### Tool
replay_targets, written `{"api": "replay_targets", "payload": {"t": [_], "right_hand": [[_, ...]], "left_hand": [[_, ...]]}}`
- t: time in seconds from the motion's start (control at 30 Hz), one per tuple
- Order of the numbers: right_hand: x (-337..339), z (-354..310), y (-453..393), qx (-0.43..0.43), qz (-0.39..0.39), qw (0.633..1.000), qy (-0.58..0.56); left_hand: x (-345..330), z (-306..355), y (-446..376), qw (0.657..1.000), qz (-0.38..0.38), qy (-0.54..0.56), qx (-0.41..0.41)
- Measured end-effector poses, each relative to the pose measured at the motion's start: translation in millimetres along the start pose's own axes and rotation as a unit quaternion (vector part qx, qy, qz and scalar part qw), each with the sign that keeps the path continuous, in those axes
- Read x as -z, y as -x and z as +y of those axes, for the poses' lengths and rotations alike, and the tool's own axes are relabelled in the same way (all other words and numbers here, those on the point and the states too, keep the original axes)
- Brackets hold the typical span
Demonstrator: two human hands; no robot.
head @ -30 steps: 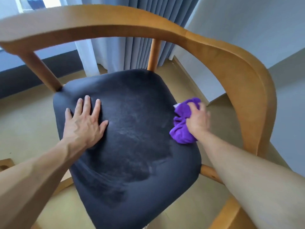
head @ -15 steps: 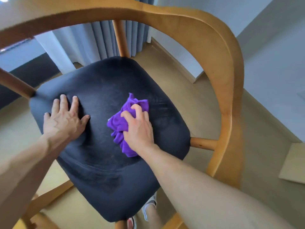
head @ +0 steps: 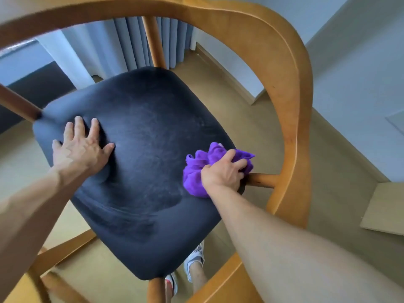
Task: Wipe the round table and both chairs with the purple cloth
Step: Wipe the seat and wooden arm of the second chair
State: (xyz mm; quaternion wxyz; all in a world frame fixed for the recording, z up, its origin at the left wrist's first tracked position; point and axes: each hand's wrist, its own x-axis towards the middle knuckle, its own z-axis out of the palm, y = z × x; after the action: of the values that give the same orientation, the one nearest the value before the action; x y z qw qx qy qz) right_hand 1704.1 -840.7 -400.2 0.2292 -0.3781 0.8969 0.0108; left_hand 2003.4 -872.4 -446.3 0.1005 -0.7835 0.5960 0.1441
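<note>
A wooden chair (head: 290, 110) with a curved backrest and a dark padded seat (head: 148, 162) fills the view. My left hand (head: 80, 147) lies flat on the seat's left side, fingers spread and straight. My right hand (head: 225, 171) grips the bunched purple cloth (head: 196, 171) at the seat's right edge, close to a wooden rung (head: 262, 180). Pale wipe streaks show across the seat fabric. The round table is out of view.
Grey curtains (head: 131, 47) hang behind the chair. A white wall (head: 360, 95) runs along the right, with a pale board (head: 384, 208) on the tan floor beside it. A person's feet in shoes (head: 192, 265) show under the seat's front edge.
My right hand has swept the purple cloth from the seat's middle back to its right edge. My left hand stays pressed on the left side. The view shifted a little.
</note>
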Motion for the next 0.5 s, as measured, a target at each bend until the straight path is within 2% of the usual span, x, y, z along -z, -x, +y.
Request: {"api": "replay_targets", "payload": {"t": [0.13,0.2,0.27,0.33,0.37,0.43,0.5], "right_hand": [[-16.8,-39.8,63.5,0.065,-0.090,0.989,-0.101],[-13.2,-56.4,72.8,0.065,-0.148,0.974,-0.156],[-0.4,-60.3,58.0,0.056,-0.176,0.969,-0.165],[19.0,-56.1,27.5,0.102,-0.133,0.981,-0.096],[28.8,-53.6,10.5,0.135,-0.088,0.985,-0.062],[43.0,-51.6,-22.9,0.219,-0.035,0.974,-0.036],[48.1,-52.7,-50.4,0.309,-0.090,0.947,-0.003]], "left_hand": [[19.1,15.8,5.2,1.000,-0.010,-0.001,0.014],[30.4,28.8,8.4,0.997,0.010,0.070,0.020],[38.0,52.5,24.6,0.981,0.021,0.189,-0.040],[40.6,87.5,51.1,0.956,-0.003,0.255,-0.145],[36.9,106.6,64.5,0.954,-0.018,0.229,-0.195],[21.0,144.9,88.1,0.961,-0.034,0.091,-0.257],[8.4,173.7,107.0,0.966,-0.031,0.012,-0.256]]}}
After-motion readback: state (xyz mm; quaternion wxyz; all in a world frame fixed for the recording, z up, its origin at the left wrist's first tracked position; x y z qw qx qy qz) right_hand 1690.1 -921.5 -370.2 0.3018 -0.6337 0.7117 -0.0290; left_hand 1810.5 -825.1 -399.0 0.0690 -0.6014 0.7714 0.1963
